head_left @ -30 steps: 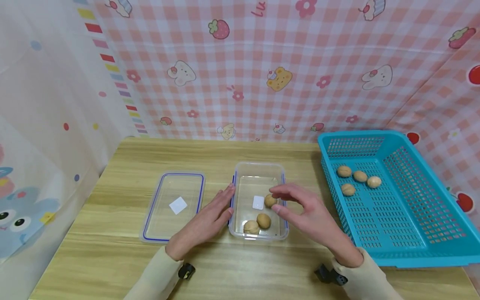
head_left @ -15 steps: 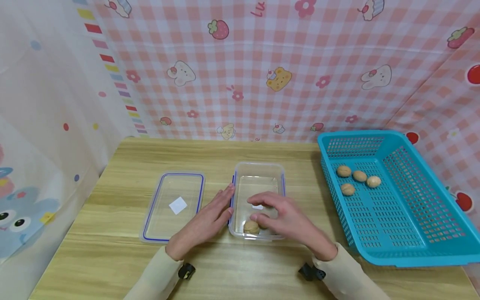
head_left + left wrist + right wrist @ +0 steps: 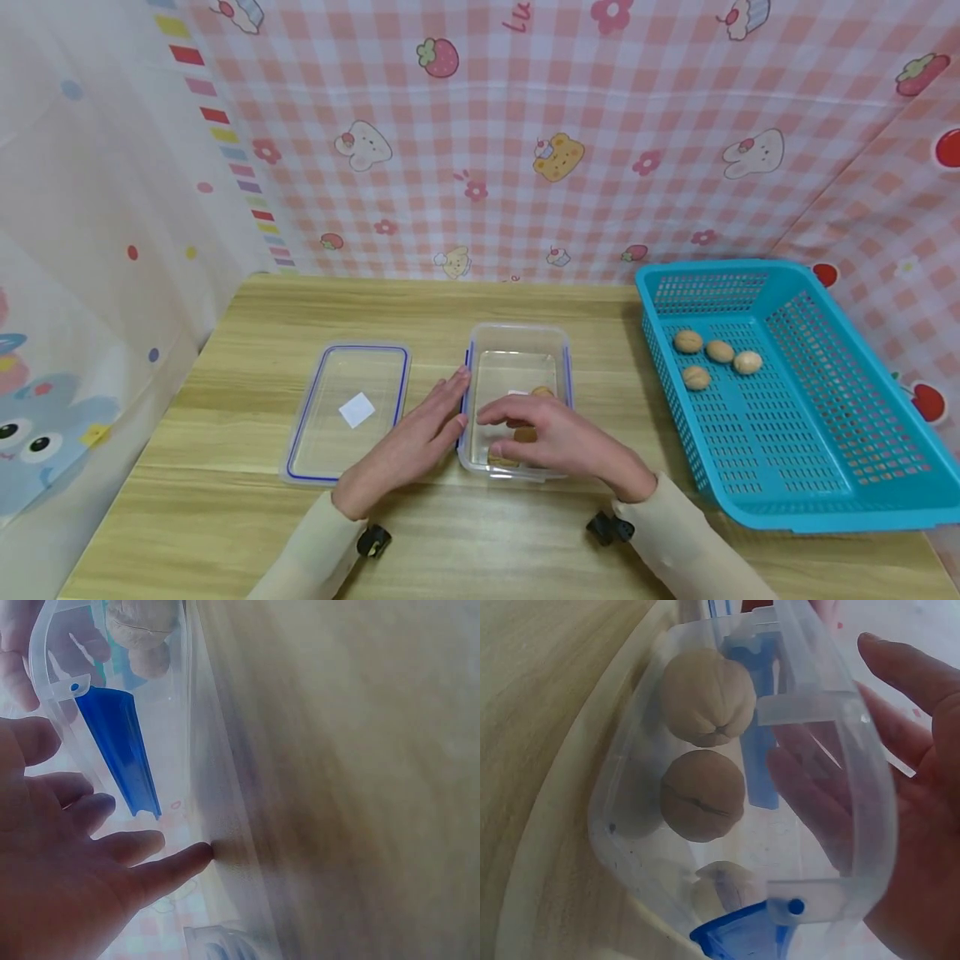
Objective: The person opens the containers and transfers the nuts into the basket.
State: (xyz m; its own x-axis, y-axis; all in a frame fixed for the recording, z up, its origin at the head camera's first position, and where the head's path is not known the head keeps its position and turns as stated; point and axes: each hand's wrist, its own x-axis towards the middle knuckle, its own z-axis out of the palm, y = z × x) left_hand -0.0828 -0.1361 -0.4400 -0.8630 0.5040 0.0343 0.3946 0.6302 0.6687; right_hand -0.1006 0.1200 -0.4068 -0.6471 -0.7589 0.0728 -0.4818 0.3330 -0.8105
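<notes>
A clear plastic food container (image 3: 519, 337) with blue side clips stands on the table. Three walnuts lie inside; through its wall the right wrist view shows one walnut (image 3: 709, 697), a second walnut (image 3: 703, 796) and a third walnut (image 3: 724, 896) near the blue clip. My right hand (image 3: 551, 429) reaches over the rim, thumb and fingers spread apart above the walnuts and partly hiding them; nothing is in its grasp. Along the container's left side rests my left hand (image 3: 412, 442), its fingers extended near or against the wall.
The container's lid (image 3: 330, 450), with a blue seal and white sticker, lies flat on the left. At right a turquoise basket (image 3: 787, 450) holds several walnuts (image 3: 720, 352). A checked cloth (image 3: 480, 108) hangs behind the wooden table (image 3: 480, 533).
My right hand has moved left and slightly down, from the walnut at the container's right side to above the two near its front. The left hand has stayed in place.
</notes>
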